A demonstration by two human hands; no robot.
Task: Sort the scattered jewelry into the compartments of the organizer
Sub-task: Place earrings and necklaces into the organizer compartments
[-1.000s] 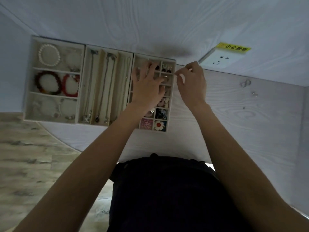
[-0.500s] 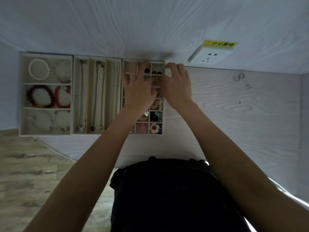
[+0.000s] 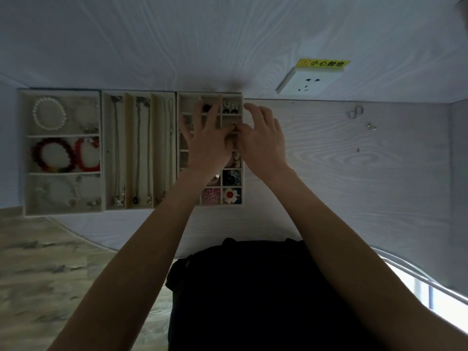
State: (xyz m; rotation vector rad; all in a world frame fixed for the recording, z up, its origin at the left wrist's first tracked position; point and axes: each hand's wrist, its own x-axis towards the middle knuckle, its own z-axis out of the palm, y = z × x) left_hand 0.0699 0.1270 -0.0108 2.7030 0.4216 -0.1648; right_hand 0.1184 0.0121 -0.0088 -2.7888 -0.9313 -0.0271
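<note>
The organizer is three beige trays side by side: a bracelet tray, a necklace tray and a small-compartment tray with earrings and brooches. My left hand lies flat on the small-compartment tray with its fingers spread. My right hand is at that tray's right edge. Its thumb and fingertips are pinched together over an upper right compartment next to a small ring. The small jewelry piece they pinch is hidden. Loose silver pieces lie on the table to the right.
A white wall socket with a yellow label sits on the back panel above the table. A side wall bounds the table on the right. My dark clothing fills the lower middle, and wood-look floor shows at the lower left.
My right hand has moved left from beside the tray to over its upper right compartments, close against my left hand. My left hand has stayed on the tray.
</note>
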